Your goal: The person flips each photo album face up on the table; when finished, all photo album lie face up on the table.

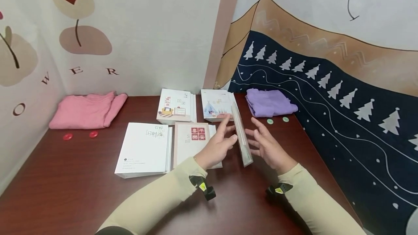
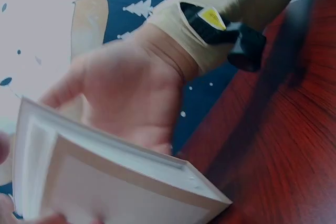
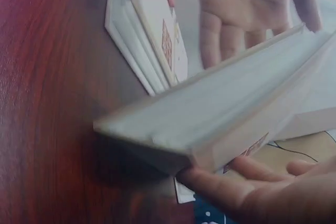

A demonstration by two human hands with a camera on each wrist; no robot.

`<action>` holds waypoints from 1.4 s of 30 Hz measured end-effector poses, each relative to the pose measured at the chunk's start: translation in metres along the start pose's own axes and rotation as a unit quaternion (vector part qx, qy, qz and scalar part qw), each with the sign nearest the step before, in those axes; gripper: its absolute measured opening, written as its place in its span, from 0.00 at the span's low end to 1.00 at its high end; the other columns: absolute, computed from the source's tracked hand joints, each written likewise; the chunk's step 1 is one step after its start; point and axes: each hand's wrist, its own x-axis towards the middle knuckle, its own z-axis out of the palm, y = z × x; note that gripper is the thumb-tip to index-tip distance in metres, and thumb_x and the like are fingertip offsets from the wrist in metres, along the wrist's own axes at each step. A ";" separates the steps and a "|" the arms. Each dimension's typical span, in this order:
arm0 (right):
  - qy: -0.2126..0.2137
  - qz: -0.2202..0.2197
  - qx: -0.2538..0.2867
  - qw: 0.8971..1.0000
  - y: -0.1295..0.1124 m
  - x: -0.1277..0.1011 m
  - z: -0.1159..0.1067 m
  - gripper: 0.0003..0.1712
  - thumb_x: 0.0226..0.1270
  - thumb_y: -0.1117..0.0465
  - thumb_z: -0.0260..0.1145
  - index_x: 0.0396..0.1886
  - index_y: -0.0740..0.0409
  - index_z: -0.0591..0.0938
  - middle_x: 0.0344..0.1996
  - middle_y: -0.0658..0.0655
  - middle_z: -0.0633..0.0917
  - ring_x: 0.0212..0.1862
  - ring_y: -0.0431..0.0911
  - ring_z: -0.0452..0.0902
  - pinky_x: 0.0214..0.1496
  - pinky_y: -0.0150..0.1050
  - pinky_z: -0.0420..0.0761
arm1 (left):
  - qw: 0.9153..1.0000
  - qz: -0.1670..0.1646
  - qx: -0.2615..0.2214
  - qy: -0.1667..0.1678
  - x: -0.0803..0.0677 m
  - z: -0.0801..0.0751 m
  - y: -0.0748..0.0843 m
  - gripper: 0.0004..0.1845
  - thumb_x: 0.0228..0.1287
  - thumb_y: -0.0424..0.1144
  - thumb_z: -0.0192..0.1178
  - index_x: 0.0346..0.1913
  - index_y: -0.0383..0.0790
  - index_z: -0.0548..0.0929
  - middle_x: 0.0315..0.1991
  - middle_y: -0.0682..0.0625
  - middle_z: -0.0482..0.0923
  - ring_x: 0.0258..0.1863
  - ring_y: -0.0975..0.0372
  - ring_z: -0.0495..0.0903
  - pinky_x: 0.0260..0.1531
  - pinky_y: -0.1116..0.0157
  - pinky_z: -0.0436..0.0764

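Observation:
A thin pale book (image 1: 242, 137) stands on edge, tilted, between my two hands. My left hand (image 1: 217, 146) is at its left face with fingers extended and thumb raised. On the other side, my right hand (image 1: 268, 146) faces it with spread, slightly bent fingers. In the right wrist view, the right fingertips meet the cover of the book (image 3: 252, 124) near its lower edge, beside a red mark. Just left of the hands lies a book with red square characters (image 1: 187, 148), partly covered by the left hand.
A white book with green lettering (image 1: 143, 148) lies left of it. Two illustrated books (image 1: 176, 106) (image 1: 213, 104) lie behind. Pink folded cloth (image 1: 86, 111) has red buttons (image 1: 68, 136) before it; purple folded cloth (image 1: 271, 102) has green buttons (image 1: 270, 121). Printed fabric walls (image 1: 147, 39) border the table.

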 end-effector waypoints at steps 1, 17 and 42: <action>-0.007 -0.009 0.011 1.000 -0.001 -0.001 0.000 0.39 0.88 0.46 0.44 0.88 0.43 0.40 0.81 0.72 0.58 0.77 0.74 0.61 0.72 0.73 0.67 | 1.000 -0.006 -0.004 -0.011 0.000 0.000 -0.002 0.40 0.85 0.39 0.47 0.87 0.60 0.39 0.82 0.40 0.58 0.78 0.46 0.66 0.69 0.40 0.74; 0.052 0.057 -0.126 0.989 0.001 0.006 -0.031 0.64 0.67 0.71 0.66 0.88 0.43 0.36 0.83 0.70 0.50 0.61 0.60 0.75 0.51 0.43 0.87 | 0.992 -0.067 0.095 -0.057 0.005 -0.001 -0.021 0.37 0.84 0.41 0.48 0.87 0.46 0.45 0.77 0.35 0.68 0.78 0.48 0.67 0.79 0.50 0.63; 0.044 0.136 -0.279 0.950 0.028 0.027 -0.038 0.56 0.67 0.67 0.72 0.87 0.59 0.50 0.79 0.75 0.63 0.74 0.75 0.66 0.72 0.65 0.74 | 0.982 -0.145 0.119 0.022 0.009 -0.014 -0.032 0.41 0.76 0.41 0.58 0.83 0.32 0.55 0.84 0.36 0.53 0.84 0.47 0.51 0.82 0.49 0.53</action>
